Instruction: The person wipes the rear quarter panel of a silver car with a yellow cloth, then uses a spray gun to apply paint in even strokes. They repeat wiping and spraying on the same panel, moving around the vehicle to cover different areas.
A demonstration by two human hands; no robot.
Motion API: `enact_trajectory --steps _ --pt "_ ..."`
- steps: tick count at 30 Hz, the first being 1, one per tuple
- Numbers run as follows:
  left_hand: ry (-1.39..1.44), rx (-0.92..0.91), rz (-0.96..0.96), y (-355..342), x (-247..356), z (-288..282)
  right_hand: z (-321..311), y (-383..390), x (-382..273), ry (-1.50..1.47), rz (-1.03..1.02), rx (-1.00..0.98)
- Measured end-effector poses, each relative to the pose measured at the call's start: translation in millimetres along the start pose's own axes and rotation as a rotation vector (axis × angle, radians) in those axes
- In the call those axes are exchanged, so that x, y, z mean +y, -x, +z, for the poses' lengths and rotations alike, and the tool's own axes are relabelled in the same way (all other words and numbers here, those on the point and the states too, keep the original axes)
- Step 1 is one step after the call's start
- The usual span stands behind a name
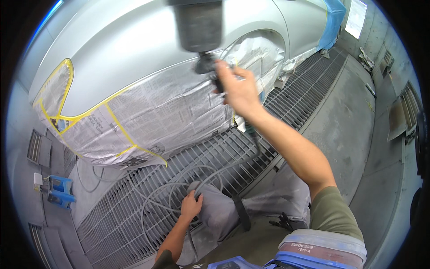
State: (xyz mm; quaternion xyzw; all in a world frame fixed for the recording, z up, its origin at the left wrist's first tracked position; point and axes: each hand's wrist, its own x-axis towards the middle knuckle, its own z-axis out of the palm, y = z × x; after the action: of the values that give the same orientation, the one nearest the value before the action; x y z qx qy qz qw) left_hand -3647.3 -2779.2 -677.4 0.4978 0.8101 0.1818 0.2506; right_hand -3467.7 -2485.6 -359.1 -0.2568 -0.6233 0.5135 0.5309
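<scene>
My right hand (242,92) is wrapped around the handle of a spray gun (199,27), whose dark cup sits on top and looks blurred. The gun is in front of a silver-white car body panel (130,54). From the gun's handle a grey air hose (233,165) hangs in a curve toward my knee. There my left hand (191,205) is closed around the hose, low beside my leg. Newspaper masking (168,107), edged with yellow tape, covers the lower part of the car. More silvery masking (260,54) covers the wheel arch.
Loops of hose (144,210) lie on the floor grating (300,107). A blue stand (60,192) is by the left wall. Blue sheeting (331,22) covers the car's far end. Vents (407,105) line the right wall. A respirator cartridge (320,249) shows at the lower edge.
</scene>
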Motion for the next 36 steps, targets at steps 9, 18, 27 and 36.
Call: enact_trajectory --steps 9,18,27,36 --pt "0.075 0.074 -0.087 21.7 -17.2 5.3 138.4 7.3 -44.7 -0.119 -0.049 -0.435" --pt "0.037 -0.017 0.017 -10.6 22.8 10.6 -36.2 -26.3 -29.2 0.025 0.129 -0.1" --pt "0.057 -0.053 0.182 -44.4 89.2 15.6 -230.2 -64.9 -1.0 0.025 0.041 0.458" --pt "0.114 0.11 0.164 -22.6 38.8 15.0 -155.6 -42.8 -28.5 0.435 -0.008 0.508"
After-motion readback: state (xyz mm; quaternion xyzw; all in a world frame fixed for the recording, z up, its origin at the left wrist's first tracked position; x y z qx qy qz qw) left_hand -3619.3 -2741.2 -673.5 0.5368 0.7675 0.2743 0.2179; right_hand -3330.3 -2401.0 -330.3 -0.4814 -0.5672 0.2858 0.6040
